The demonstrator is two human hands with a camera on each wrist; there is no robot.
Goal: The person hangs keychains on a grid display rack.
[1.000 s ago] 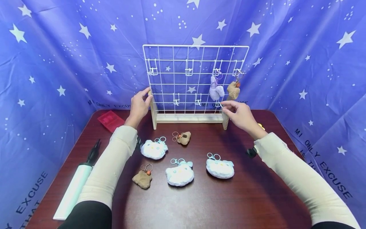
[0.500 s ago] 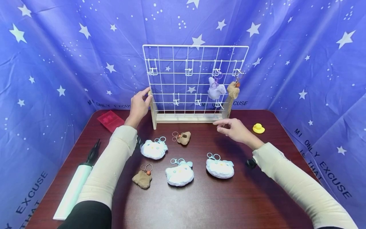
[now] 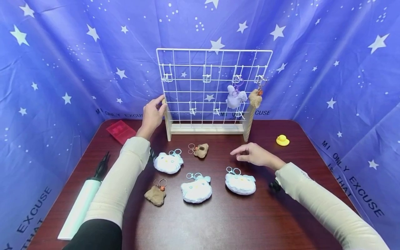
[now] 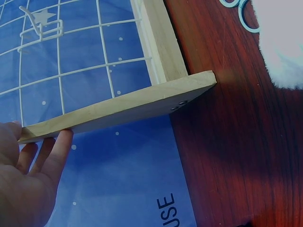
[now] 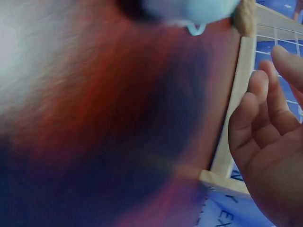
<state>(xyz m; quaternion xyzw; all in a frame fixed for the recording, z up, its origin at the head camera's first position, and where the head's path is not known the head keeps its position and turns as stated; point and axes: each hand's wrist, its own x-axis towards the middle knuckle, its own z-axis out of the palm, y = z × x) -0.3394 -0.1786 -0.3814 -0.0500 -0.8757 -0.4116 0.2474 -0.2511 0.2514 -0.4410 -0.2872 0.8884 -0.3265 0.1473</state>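
At the rack's left side, my left hand (image 3: 152, 114) holds the wooden upright of the white wire grid rack (image 3: 206, 129); the left wrist view has its thumb and fingers on either side of the wood (image 4: 118, 101). My right hand (image 3: 254, 154) holds nothing, fingers loosely bent, just behind a white plush cat keychain (image 3: 240, 184). Two more white plush keychains (image 3: 168, 163) (image 3: 196, 191) and two brown plush keychains (image 3: 201, 150) (image 3: 155, 196) lie on the table. On upper right hooks hang a lilac plush keychain (image 3: 235, 99) and a brown plush keychain (image 3: 255, 99).
Bare white hooks (image 3: 207, 77) sit on the grid in two rows. A yellow rubber duck (image 3: 282, 140) is at the right, a red plastic packet (image 3: 121, 132) at the back left. A white hand pump (image 3: 79, 208) with a black nozzle lies beside the left forearm.
My right hand has left the lower right hook and come down toward the table's front, uncovering the duck. The lilac plush has turned on its hook. My left hand stays on the upright.
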